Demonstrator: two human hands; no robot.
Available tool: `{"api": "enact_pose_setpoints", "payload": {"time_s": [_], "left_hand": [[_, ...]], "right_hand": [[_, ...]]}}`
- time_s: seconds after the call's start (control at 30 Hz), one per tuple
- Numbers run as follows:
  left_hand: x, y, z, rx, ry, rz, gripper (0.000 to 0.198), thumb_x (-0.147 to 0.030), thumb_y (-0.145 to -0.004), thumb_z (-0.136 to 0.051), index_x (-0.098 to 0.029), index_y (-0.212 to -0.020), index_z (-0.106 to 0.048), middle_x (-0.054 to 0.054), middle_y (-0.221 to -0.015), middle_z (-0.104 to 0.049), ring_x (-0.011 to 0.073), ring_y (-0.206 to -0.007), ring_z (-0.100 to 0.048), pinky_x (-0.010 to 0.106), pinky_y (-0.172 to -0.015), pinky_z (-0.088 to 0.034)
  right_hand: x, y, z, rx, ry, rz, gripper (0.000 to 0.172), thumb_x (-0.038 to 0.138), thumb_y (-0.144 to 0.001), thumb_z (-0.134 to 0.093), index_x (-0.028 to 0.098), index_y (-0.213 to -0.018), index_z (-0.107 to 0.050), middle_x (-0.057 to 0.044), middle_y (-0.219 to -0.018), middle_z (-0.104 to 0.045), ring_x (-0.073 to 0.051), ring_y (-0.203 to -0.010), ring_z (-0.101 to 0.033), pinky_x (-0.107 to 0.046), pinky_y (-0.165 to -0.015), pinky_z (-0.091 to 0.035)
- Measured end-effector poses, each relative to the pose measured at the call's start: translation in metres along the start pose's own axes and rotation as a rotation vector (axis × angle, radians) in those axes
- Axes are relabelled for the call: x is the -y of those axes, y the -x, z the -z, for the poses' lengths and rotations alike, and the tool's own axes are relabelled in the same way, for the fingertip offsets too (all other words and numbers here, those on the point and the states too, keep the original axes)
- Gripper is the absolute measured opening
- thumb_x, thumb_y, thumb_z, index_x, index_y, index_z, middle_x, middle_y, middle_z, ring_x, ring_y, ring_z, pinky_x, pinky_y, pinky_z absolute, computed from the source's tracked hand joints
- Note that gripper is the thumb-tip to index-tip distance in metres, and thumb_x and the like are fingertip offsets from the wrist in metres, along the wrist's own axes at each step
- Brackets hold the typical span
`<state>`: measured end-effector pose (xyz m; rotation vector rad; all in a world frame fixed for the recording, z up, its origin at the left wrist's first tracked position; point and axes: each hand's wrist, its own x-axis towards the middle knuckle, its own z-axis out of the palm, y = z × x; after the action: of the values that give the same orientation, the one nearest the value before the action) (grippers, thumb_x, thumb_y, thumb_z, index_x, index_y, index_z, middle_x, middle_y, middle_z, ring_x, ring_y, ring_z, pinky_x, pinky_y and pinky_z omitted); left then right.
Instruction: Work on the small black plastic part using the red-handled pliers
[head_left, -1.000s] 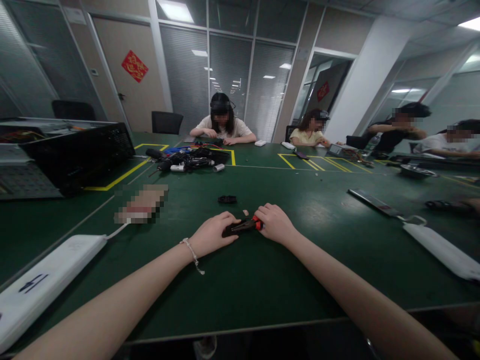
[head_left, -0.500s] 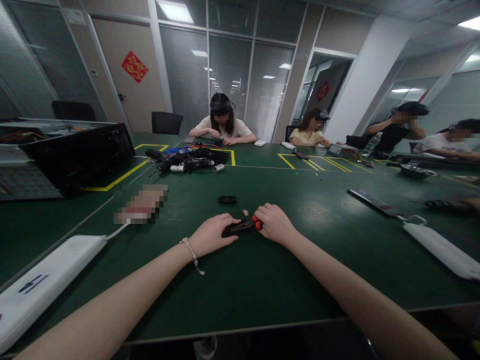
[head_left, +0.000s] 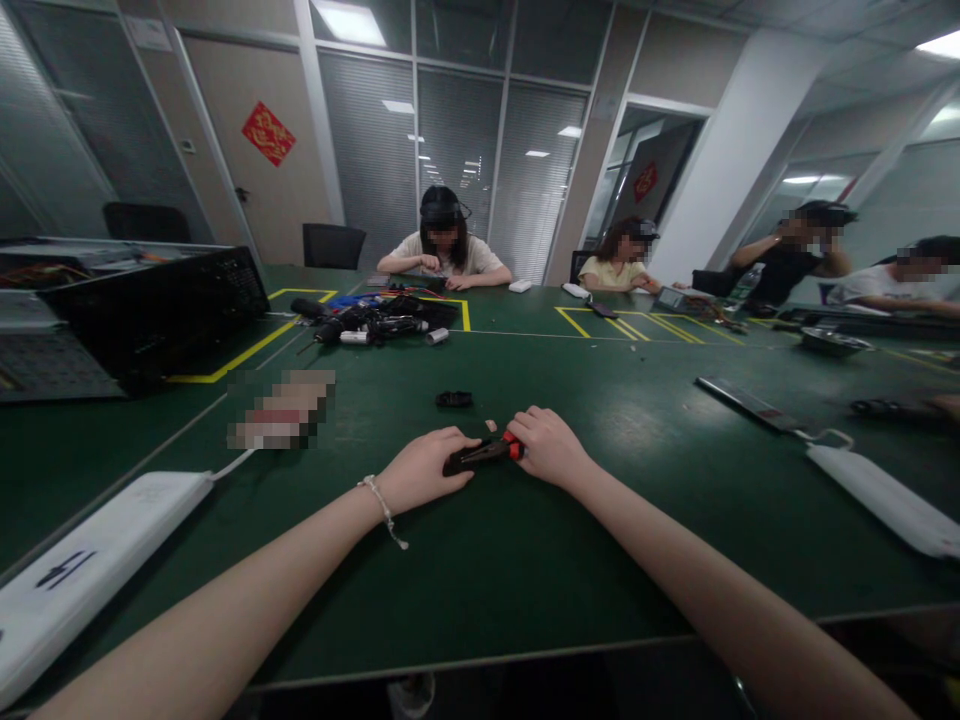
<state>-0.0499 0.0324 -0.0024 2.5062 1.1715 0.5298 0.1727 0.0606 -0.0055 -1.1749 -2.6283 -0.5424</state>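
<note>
Pliers (head_left: 495, 449) (red handles) squeezed in right hand (head_left: 550, 447) nip a black part (head_left: 454, 465); curled left hand (head_left: 418, 470) pins it. Hold steady.

A red diamond paper (head_left: 268, 131) on the far left door bears gold characters too blurred to read; another red sign (head_left: 646, 182), far right, is equally illegible.

Wide open across the near bench (head_left: 480, 580) beside the forearms. Closed between left hand (head_left: 420, 468) and right hand (head_left: 551, 448) by the pliers (head_left: 486, 452). Blocked just on the far side by a small black part (head_left: 454, 399). Hemmed at near left by a white power strip (head_left: 97, 560), at right by a second white strip (head_left: 885, 500) and a flat dark bar (head_left: 750, 405). Crowded far off by a tool pile (head_left: 375, 322) and, far left, a black case (head_left: 157, 310).
</note>
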Motion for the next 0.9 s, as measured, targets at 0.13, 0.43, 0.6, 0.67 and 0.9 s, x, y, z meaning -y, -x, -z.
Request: {"api": "enact_pose_setpoints", "payload": {"time_s": [0.13, 0.43, 0.6, 0.67, 0.9], "left_hand": [[0.0001, -0.0003, -0.0004, -0.006, 0.001, -0.005, 0.041, -0.032, -0.077, -0.053, -0.025, -0.118, -0.046, 0.001, -0.104, -0.052, 0.0169, -0.087, -0.052, 0.029, -0.075, -0.043], [-0.0002, -0.0001, 0.0008, 0.010, 0.008, 0.013, 0.042, -0.032, -0.078, -0.053, -0.026, -0.119, -0.045, 0.002, -0.104, -0.052, 0.0168, -0.086, -0.053, 0.028, -0.073, -0.043], [-0.0001, 0.0000, 0.0007, 0.009, 0.008, 0.014, 0.042, -0.033, -0.077, -0.053, -0.026, -0.118, -0.046, 0.002, -0.105, -0.052, 0.0172, -0.087, -0.053, 0.029, -0.075, -0.043], [0.0004, 0.0000, 0.0003, 0.007, 0.008, 0.013, 0.042, -0.033, -0.077, -0.053, -0.026, -0.118, -0.046, 0.002, -0.105, -0.052, 0.0172, -0.087, -0.053, 0.029, -0.075, -0.043], [0.0010, -0.0006, -0.0016, -0.011, 0.004, -0.011, 0.041, -0.032, -0.077, -0.053, -0.026, -0.118, -0.046, 0.002, -0.103, -0.052, 0.0165, -0.086, -0.053, 0.028, -0.075, -0.043]], "right_hand": [[0.0003, 0.0003, 0.0017, 0.009, -0.004, -0.014, 0.014, 0.019, -0.068, -0.052, 0.015, -0.081, -0.055, -0.006, -0.083, -0.056, -0.018, -0.076, -0.043, -0.028, -0.066, -0.029], [0.0012, 0.0000, 0.0036, 0.022, -0.015, -0.018, 0.013, 0.018, -0.069, -0.051, 0.015, -0.081, -0.055, -0.006, -0.083, -0.056, -0.017, -0.076, -0.043, -0.028, -0.065, -0.030], [0.0013, -0.0004, 0.0042, 0.023, -0.030, -0.018, 0.014, 0.019, -0.069, -0.051, 0.015, -0.082, -0.055, -0.007, -0.084, -0.056, -0.017, -0.076, -0.044, -0.027, -0.066, -0.030], [0.0008, -0.0002, 0.0043, 0.021, -0.030, -0.017, 0.014, 0.019, -0.069, -0.051, 0.015, -0.082, -0.055, -0.006, -0.084, -0.056, -0.017, -0.076, -0.044, -0.027, -0.066, -0.030], [-0.0010, 0.0009, 0.0013, 0.020, -0.010, -0.019, 0.014, 0.019, -0.067, -0.052, 0.016, -0.081, -0.055, -0.006, -0.083, -0.056, -0.017, -0.076, -0.043, -0.028, -0.066, -0.030]]}}
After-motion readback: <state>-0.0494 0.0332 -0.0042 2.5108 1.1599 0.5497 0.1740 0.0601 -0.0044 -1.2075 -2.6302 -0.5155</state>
